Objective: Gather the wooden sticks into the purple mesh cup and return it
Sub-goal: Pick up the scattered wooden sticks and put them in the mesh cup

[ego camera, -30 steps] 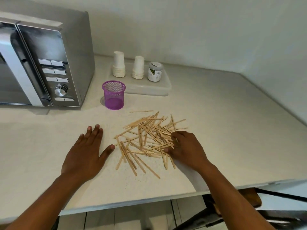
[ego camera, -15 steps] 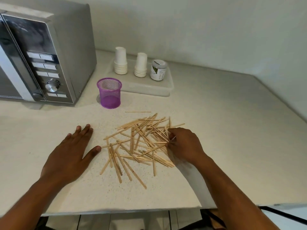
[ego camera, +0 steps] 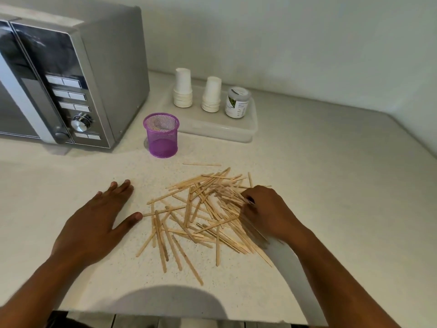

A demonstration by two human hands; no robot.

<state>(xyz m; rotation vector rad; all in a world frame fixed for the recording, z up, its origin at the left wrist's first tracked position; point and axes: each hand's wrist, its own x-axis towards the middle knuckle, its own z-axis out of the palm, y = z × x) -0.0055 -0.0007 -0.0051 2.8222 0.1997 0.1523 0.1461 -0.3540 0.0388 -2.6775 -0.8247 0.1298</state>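
Observation:
Many thin wooden sticks lie scattered in a loose pile on the pale counter. One stick lies apart, behind the pile. The purple mesh cup stands upright and looks empty, behind the pile and just right of the microwave. My left hand rests flat on the counter left of the pile, fingers spread, thumb tip near the sticks. My right hand is curled over the pile's right side, fingers bent onto several sticks; whether it grips any is blurred.
A silver microwave fills the back left. A clear tray behind the cup carries two stacks of white paper cups and a small jar. The counter's front edge runs just below my forearms; walls close the back and right.
The view shifted slightly. My right hand has slid a little along the right side of the pile, dragging sticks. My left hand stays flat on the counter.

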